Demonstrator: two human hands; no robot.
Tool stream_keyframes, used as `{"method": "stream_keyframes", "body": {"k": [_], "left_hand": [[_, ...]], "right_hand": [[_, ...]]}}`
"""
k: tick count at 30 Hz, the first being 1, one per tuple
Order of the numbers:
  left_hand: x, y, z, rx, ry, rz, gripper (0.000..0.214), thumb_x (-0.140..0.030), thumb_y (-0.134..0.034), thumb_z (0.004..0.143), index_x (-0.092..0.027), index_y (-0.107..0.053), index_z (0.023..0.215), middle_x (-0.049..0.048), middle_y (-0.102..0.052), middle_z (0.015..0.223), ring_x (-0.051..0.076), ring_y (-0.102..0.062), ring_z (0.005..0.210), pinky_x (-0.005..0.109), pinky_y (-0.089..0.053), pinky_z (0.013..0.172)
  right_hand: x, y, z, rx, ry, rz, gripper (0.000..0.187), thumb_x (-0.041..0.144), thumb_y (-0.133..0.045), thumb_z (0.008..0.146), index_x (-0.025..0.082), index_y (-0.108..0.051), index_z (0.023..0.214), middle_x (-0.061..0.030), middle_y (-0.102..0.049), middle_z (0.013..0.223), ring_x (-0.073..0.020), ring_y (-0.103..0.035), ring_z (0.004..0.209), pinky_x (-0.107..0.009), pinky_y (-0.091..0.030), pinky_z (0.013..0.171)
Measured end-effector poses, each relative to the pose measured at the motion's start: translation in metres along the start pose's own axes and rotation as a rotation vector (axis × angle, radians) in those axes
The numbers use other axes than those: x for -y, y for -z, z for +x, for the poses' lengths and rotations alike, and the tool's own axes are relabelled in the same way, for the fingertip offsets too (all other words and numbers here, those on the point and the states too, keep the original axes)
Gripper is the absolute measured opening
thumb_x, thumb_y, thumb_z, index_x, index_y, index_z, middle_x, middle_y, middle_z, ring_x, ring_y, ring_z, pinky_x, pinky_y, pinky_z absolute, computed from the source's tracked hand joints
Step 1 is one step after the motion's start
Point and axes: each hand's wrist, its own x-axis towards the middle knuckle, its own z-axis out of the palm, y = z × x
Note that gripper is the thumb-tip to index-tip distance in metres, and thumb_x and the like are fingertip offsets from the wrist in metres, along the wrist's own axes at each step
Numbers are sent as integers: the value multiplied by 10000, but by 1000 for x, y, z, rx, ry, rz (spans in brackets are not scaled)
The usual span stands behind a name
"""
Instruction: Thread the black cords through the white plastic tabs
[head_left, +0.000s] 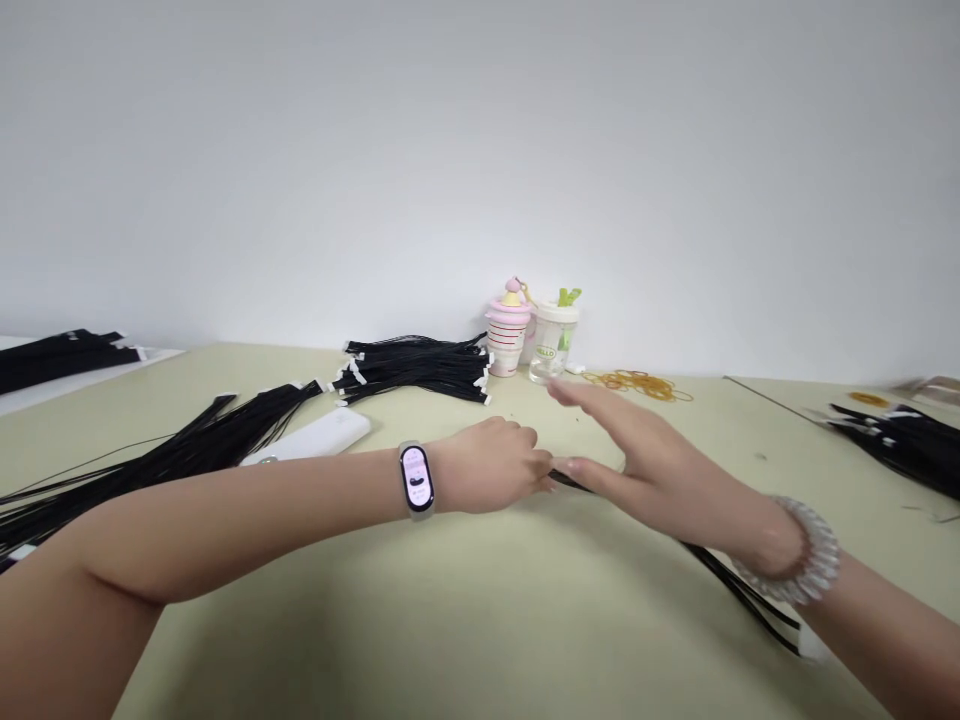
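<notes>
A thin bundle of black cables (739, 585) with a white connector (811, 642) at its lower right end runs beneath my right forearm and hand. My left hand (491, 465) is closed around the other end, its fingers curled and the tip of the bundle hidden in them. Above the cables, my right hand (649, 455) has its fingers stretched out and raised, with a gap between them and the thumb. The right thumb tip lies at the cables beside my left fingers; whether it presses on them I cannot tell.
Behind my hands lies a pile of black cables (416, 368) with white connectors. More cables (187, 440) and a white device (326, 437) are at left, others (911, 445) at right. A pink-lidded cup (508, 335), a clear cup (553, 345) and rubber bands (637, 383) stand or lie near the wall.
</notes>
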Motion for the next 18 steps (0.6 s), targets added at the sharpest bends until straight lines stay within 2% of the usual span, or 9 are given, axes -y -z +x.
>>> {"method": "stream_keyframes", "body": {"k": [2,4,6,8,10,13,15,18], "left_hand": [[-5,2,-3,-1,-9,56,305,-281,-343,852,-131,-608,862,102,-584,756,206,-554,707,350,-432,658],[-11,2,-7,-58,25,-42,271,-254,-367,844,-126,-589,932,93,-580,796,187,-545,749,318,-434,683],[-16,-1,-10,-152,53,-196,269,-213,-391,833,-134,-548,1036,89,-584,877,175,-535,823,301,-432,738],[-17,-7,-13,-275,160,-359,300,-192,-417,818,-151,-505,1101,77,-580,919,159,-537,819,302,-435,753],[-16,-12,-15,-371,330,-577,343,-197,-443,804,-170,-454,1145,44,-568,860,137,-555,739,298,-456,702],[-14,-16,-16,-427,521,-957,383,-211,-493,777,-167,-402,1147,7,-541,786,127,-588,713,274,-481,642],[-14,-14,-16,-437,581,-1099,337,-230,-529,756,-156,-433,1070,15,-550,799,139,-601,743,258,-486,612],[-18,-9,-19,-434,594,-1163,232,-248,-561,736,-151,-498,937,22,-573,783,139,-594,734,245,-484,576]], "right_hand": [[-14,-15,-16,89,-70,-16,569,443,-419,824,234,-239,1321,-64,-369,1327,-204,-390,1181,-360,-390,936],[-26,-30,-30,178,-72,-44,581,442,-442,811,192,-268,1306,-96,-400,1297,-214,-410,1157,-350,-398,911],[-35,-38,-39,248,-75,-114,391,352,-415,839,181,-418,1190,-91,-544,1114,-196,-516,1000,-318,-432,810],[-42,-37,-42,247,-120,-243,222,247,-366,854,172,-529,986,-52,-605,815,-160,-559,732,-272,-423,633],[-47,-29,-40,156,-150,-416,191,168,-348,840,155,-538,858,-26,-557,651,-137,-502,576,-251,-350,525],[-53,-10,-37,-58,-34,-684,201,84,-360,806,156,-542,847,-32,-549,676,-136,-477,600,-257,-307,541],[-56,-1,-36,-181,74,-832,232,53,-368,796,185,-553,841,-28,-560,709,-136,-468,627,-266,-310,579],[-61,4,-40,-317,206,-917,194,70,-423,790,210,-558,788,-24,-582,769,-145,-485,689,-279,-334,632]]}}
